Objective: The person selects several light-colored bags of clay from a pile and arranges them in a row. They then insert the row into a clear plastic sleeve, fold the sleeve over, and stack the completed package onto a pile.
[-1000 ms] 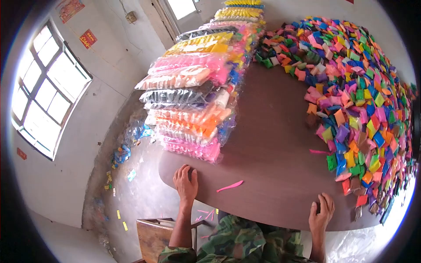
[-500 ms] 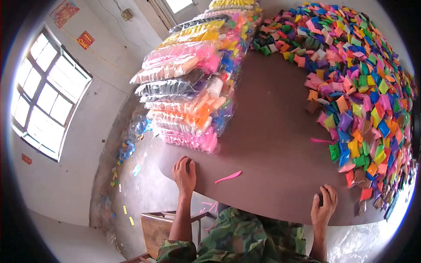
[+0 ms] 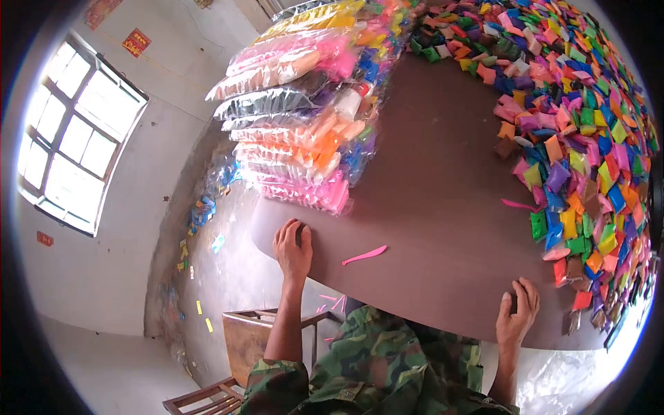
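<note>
My left hand rests near the front left edge of the brown table, its fingers loosely curved and the thumb apart, holding nothing. Farther right, my right hand lies by the front edge in a similar relaxed pose, also with nothing in it. Between them on the tabletop is a pink plastic knife-shaped tool, touched by neither hand. Another thin pink tool lies against the heap of small colourful packets on the right.
Clear bags of coloured material are stacked high at the table's left side. A wooden stool stands below my left forearm. Pink pieces and yellow strips lie on the floor. A barred window is at far left.
The view has tilted slightly, so the table and its contents sit higher in the picture. Both hands stay in about the same places on the table, still empty.
</note>
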`<state>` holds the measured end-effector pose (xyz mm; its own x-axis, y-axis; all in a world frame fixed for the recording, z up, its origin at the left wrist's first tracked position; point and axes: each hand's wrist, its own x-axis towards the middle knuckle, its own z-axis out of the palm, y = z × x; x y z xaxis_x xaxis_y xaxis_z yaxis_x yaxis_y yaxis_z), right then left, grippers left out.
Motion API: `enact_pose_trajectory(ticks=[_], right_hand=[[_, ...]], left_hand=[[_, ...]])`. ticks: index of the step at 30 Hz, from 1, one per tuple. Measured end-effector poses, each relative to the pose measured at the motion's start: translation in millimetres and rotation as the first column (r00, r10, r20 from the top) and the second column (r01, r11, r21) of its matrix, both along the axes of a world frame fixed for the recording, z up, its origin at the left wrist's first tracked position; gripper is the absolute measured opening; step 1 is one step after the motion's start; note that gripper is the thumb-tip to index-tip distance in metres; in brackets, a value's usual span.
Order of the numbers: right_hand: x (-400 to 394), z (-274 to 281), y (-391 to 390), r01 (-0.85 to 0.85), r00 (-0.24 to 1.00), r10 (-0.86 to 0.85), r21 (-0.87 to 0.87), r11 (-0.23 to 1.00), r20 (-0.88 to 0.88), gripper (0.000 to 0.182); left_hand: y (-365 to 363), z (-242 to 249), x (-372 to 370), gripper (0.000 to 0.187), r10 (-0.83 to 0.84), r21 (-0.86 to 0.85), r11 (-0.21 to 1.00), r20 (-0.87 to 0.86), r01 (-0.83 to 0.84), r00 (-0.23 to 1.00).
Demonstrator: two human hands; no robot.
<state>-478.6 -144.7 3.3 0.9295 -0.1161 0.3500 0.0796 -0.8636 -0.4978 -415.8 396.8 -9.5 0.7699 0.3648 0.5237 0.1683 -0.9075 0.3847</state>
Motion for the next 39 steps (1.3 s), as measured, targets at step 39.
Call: enact_pose_trajectory(ticks=[39], right_hand=[[35, 1, 30, -0.056, 0.987, 0.055, -0.001, 0.998, 0.149, 0.03]], left_hand=[[53, -52, -1, 0.029, -0.015, 0.055, 0.998, -0.007, 0.015, 1.0]])
